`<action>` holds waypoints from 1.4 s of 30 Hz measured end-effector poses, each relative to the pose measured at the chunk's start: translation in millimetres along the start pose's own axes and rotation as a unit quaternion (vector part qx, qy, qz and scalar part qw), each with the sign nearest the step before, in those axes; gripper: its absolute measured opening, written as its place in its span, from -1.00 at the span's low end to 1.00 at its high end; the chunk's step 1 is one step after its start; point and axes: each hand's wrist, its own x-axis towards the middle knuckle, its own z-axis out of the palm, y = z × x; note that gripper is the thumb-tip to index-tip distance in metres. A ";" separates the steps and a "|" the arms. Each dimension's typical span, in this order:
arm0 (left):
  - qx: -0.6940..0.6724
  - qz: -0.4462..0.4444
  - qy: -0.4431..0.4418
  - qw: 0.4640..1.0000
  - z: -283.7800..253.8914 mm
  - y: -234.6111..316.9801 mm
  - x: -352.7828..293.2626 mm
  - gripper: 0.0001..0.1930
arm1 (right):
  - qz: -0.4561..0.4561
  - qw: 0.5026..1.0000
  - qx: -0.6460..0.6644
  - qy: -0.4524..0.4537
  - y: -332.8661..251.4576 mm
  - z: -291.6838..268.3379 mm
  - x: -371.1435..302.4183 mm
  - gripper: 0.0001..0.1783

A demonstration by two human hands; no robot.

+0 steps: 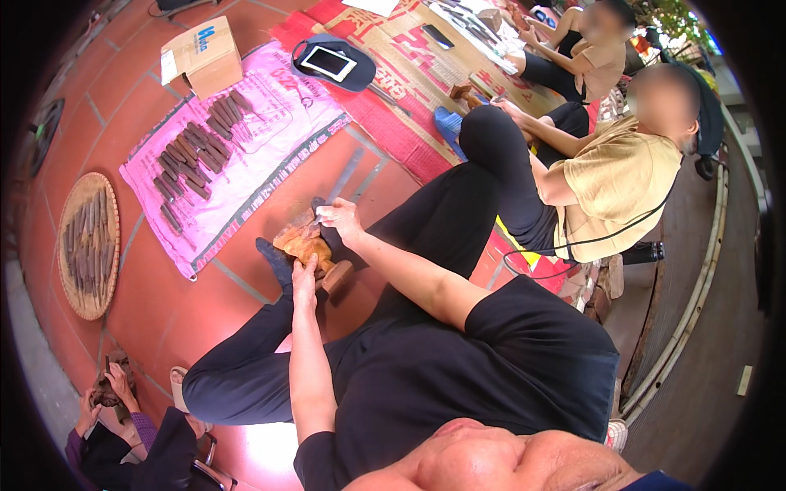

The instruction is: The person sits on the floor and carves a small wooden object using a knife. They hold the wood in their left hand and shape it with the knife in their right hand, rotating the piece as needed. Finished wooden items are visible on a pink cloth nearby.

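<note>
My left hand [304, 282] is closed on the near side of a yellow-brown wood carving [301, 244] with a rounded, uneven shape. The carving lies between my dark-socked feet, and a flat wooden block [336, 277] adjoins its right side. At the carving's upper right, my right hand [342, 219] is closed around a slim tool whose short grey end shows by the fingertips; its exact kind is too small to make out. A long, flat grey strip [347, 173] extends beyond this hand, and I cannot tell whether it is held or lies on the tiles.
Several dark stick-like tools [196, 151] lie on a pink cloth [266, 94], others in a round woven basket [112, 254]. Beyond are a cardboard box [214, 56] and a cap [360, 72] bearing a phone [327, 62]. Co-workers sit at right [618, 180] and lower left [160, 442].
</note>
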 end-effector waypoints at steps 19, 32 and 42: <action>0.031 -0.022 -0.012 0.999 1.8 8.7 -5.5 -0.48 | 0.004 0.996 -0.067 -0.058 6.1 -1.7 3.0 -0.75; 0.025 -0.009 -0.011 1.000 3.2 10.3 -9.5 -0.57 | 0.002 0.997 -0.060 -0.048 6.1 1.6 4.3 -0.86; 0.021 -0.022 -0.005 1.000 1.3 7.5 -5.5 -0.58 | -0.010 0.995 -0.063 -0.081 1.5 5.0 -2.6 -0.91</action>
